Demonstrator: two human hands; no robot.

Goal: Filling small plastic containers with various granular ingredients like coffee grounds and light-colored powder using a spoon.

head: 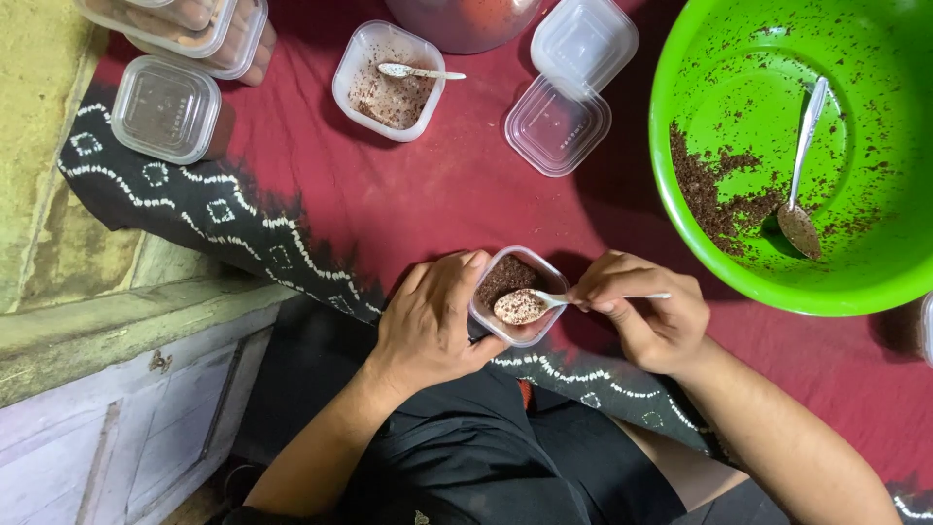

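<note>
Left hand (428,321): lying at lower centre of the frame, fingers wrapping the left side of the tub (518,295) and gripping it.
Right hand (649,309): sitting just right of the tub, fingers pinching the handle of the spoon (530,305).
Tub: small and clear, resting on the red cloth (437,194) at centre, holding dark brown crumbs.
Spoon: its bowl hanging over the tub's near edge, carrying a pale brown powder.
Green bowl (875,272): filling the upper right, speckled with dark crumbs, a metal spoon (803,165) leaning inside.
Open tub (389,80): standing at top centre, holding pale powder and a small spoon.
Lids (569,92): two clear ones lying overlapped between the open tub and the green bowl.
Closed tub (165,107): sitting at upper left, beside stacked filled tubs (194,29).
</note>
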